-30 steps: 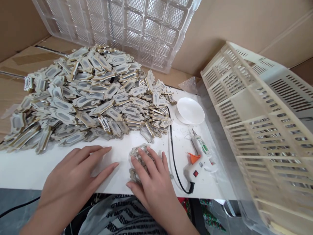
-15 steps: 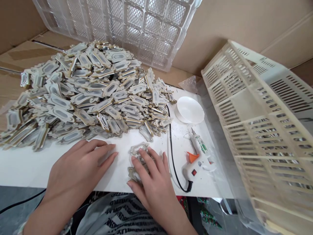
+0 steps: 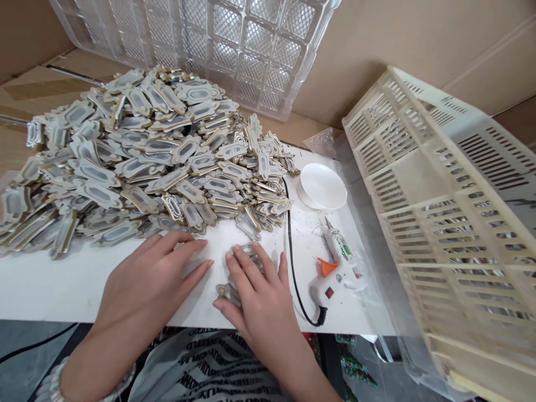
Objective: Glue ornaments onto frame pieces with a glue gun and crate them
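Observation:
My right hand (image 3: pixel 262 282) lies over a few small frame-shaped plates (image 3: pixel 228 291) on the white table, its fingers spread and covering most of them. To its left, my left hand (image 3: pixel 157 276) hovers or rests at the table surface with thumb and fingers apart and nothing between them. Behind both hands rises a large heap of grey, scalloped frame-shaped plates (image 3: pixel 167 151) with pale oblong centres and gold edges. Some of them show a white-and-dark patterned face. Whether my right fingers grip any plate is hidden; they look laid flat on top.
Right of my right hand lies a white glue gun (image 3: pixel 330 287) with an orange trigger and a black cable (image 3: pixel 292 254). A white bowl (image 3: pixel 321 187) stands behind it. A cream slatted plastic crate (image 3: pixel 422 173) borders the right side; a clear compartment tray (image 3: pixel 247 44) leans at the back.
My left hand has moved right, closer to my right hand. My right hand has shifted slightly forward over the plates, covering more of the far one.

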Available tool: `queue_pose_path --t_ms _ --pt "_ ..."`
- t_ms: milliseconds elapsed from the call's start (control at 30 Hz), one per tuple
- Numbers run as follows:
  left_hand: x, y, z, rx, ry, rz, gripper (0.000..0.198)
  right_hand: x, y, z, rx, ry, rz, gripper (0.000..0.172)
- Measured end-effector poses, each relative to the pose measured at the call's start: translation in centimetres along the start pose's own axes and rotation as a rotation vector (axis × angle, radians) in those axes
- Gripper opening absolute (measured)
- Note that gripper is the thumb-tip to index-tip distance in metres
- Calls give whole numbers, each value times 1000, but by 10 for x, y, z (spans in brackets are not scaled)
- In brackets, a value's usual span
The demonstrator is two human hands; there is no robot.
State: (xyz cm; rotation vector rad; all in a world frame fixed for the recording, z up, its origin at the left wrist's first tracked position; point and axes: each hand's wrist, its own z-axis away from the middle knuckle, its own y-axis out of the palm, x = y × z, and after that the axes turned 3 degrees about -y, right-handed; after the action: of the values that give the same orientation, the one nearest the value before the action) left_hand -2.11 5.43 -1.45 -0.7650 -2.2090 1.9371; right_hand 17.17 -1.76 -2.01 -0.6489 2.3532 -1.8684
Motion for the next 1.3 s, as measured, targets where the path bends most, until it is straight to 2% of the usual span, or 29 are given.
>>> queue_pose_path --t_ms 133,300,400,567,700,867,967,1300 --pt "0 -5 0 -11 -24 96 41 4 -1 -4 -109 42 -22 39" --pt "4 -15 7 -47 -121 174 40 16 3 -20 -237 79 -84 24" --pt "11 -18 15 -92 -130 171 38 20 8 -30 -227 91 -46 26" --pt "17 -18 27 -129 -119 216 31 23 14 -37 -191 97 2 43" --pt "17 -15 29 -153 -103 256 24 24 14 -43 -206 77 26 33" --pt "19 -12 27 -178 12 278 20 26 9 -49 -217 -9 88 19" --pt "22 -11 29 -192 48 273 20 26 7 -51 -184 -40 111 19" --pt "28 -12 35 -178 -6 276 20 19 9 -54 -191 -118 167 20"
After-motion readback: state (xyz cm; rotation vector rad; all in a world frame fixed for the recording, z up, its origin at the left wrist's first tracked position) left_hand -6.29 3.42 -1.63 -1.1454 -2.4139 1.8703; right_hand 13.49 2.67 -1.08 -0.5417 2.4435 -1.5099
